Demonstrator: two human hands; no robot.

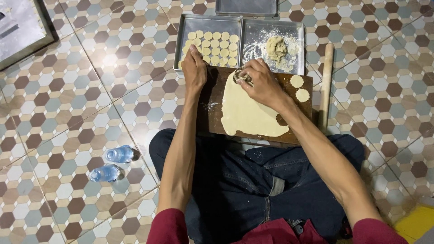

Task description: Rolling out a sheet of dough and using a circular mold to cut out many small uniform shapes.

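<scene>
Right hand (264,83) clamped over a round cutter (242,77), pressing into the top edge of the dough sheet (246,113) at 12 o'clock on the board (212,117). Left hand (194,70) resting at the board's 11 o'clock corner, fingers curled loosely, touching the near edge of the left tray (181,40); impossible to tell whether anything sits under the palm. Two cut rounds (299,88) lying at 2 o'clock on the board, apart from the sheet. Beyond, at 12, left tray filled with rows of rounds; right tray (299,45) floured, holding a scrap lump (275,47). Rolling pin (326,86) at 3 o'clock, just beside the board. Two bottles (113,163) well apart at 8. Step in hand, by the look of it: stamping out another round. Next move likely calls for lifting the cutter straight up, freeing the disc cleanly, then carrying it to the tray.
</scene>
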